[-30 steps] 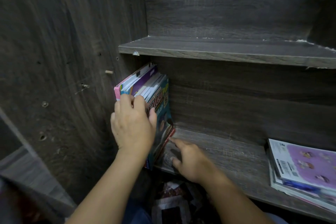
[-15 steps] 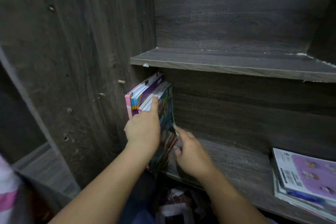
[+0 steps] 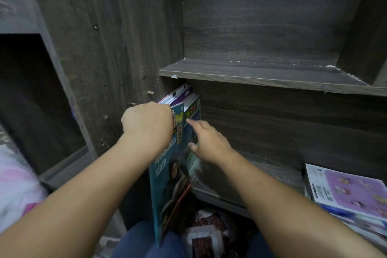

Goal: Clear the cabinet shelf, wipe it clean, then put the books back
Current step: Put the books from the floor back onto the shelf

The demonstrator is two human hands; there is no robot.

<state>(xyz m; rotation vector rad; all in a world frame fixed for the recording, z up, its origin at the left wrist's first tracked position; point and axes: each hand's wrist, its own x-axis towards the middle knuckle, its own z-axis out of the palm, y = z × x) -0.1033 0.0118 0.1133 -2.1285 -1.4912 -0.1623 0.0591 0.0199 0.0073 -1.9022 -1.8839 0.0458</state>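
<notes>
Books (image 3: 184,95) upright at left end of lower shelf (image 3: 272,176), against cabinet side wall (image 3: 117,48); count unreadable. Left hand (image 3: 146,123) fingers curled round one teal book (image 3: 165,174) jutting past near edge. Right hand (image 3: 209,142) fingers straight, touching next cover. One flat stack (image 3: 351,192) right.

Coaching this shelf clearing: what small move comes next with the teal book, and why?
Probably draw the teal book clear with the left hand: gripped at its top, it juts past the shelf edge, while the right hand touches the upright books.
</notes>
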